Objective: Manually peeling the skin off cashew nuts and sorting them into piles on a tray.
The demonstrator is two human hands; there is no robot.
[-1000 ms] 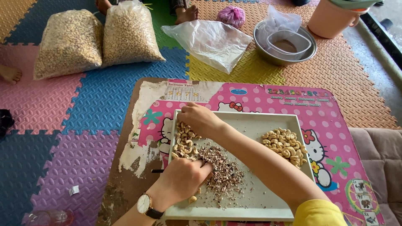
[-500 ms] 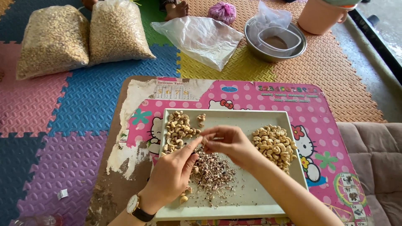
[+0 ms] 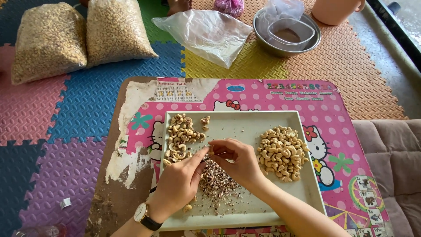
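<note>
Cashew: one pale nut, pinched between the fingertips of both our hands over the middle of the tray, just above the husk heap.
Change: a second ago our right hand was stretched to the far left corner among the unpeeled nuts and our left lay flat on the husks; now both have come together at centre with the nut between them.
Reading: we judge a fresh nut has been fetched and peeling is beginning on it.
Left hand: closed, thumb and forefinger on the nut; a thin dark tool seems to sit under the fingers, though we cannot tell for sure.
Right hand: closed on the same nut from the other side.
Tray: pale, rectangular, on the pink cartoon table.
Unpeeled pile: far left of tray, mottled brownish.
Peeled pile: right side, cleaner and creamy.
Husk heap: dark flakes, centre, beneath our hands.
</note>
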